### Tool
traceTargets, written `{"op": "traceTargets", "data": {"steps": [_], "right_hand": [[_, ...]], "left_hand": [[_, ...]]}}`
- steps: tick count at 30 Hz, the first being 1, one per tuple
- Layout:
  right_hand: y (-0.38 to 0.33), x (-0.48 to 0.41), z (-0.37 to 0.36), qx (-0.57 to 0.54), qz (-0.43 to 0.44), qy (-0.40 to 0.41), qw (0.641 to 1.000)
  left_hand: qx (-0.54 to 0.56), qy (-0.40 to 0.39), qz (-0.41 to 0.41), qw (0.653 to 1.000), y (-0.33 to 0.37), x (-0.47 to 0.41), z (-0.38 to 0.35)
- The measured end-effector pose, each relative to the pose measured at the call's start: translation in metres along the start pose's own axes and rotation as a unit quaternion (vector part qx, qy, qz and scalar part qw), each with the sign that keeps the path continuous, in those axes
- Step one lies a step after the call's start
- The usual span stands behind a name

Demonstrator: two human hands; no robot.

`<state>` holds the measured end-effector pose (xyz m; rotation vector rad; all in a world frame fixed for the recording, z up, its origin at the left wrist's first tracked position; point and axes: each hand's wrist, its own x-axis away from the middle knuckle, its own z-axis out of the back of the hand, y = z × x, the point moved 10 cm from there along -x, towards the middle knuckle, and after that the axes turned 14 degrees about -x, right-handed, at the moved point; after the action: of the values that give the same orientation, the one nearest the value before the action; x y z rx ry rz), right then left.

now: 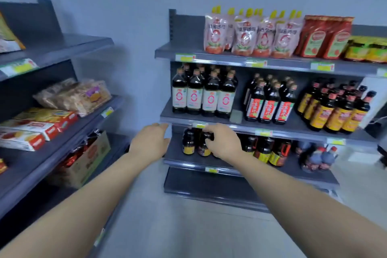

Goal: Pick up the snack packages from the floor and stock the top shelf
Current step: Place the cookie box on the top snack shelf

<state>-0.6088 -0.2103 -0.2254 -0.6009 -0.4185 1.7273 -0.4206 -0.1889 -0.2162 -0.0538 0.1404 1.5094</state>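
Both my arms reach forward in the aisle between two grey shelf units. My left hand point(151, 142) is open with straight fingers and holds nothing. My right hand point(223, 142) has loosely curled fingers and nothing visible in it; it overlaps small dark bottles point(189, 144) on a low shelf behind it. Clear snack bags point(73, 96) lie on the left unit's second shelf. A yellow snack package point(7, 35) sits at the far left of that unit's top shelf point(69, 48). I see no package on the floor point(178, 226).
The right unit carries sauce pouches point(245, 35) on top and dark bottles point(203, 94) below. Red-and-white boxes point(31, 130) and a cardboard carton point(88, 159) fill the left unit's lower shelves. A pale wall stands behind.
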Motion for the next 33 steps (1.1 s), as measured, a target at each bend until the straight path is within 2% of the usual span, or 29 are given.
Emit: {"op": "traceTargets", "data": {"steps": [7,15,21,33], "right_hand": [[0.161,0.100,0.093,0.030,-0.105,0.050,0.993],[0.320,0.228,0.173,0.051,-0.238,0.095,0.965],[0.419,0.309,0.209,0.042,-0.338,0.128,0.931],[0.620,0.401,0.251,0.046,-0.488,0.123,0.863]], "left_hand": [[0.024,-0.028,-0.130,0.991,0.200,0.007,-0.052],[0.025,-0.064,-0.253,0.965,0.396,0.037,-0.110],[-0.005,-0.091,-0.339,0.936,0.522,0.057,-0.154],[-0.038,-0.176,-0.467,0.866,0.744,0.063,-0.277]]}}
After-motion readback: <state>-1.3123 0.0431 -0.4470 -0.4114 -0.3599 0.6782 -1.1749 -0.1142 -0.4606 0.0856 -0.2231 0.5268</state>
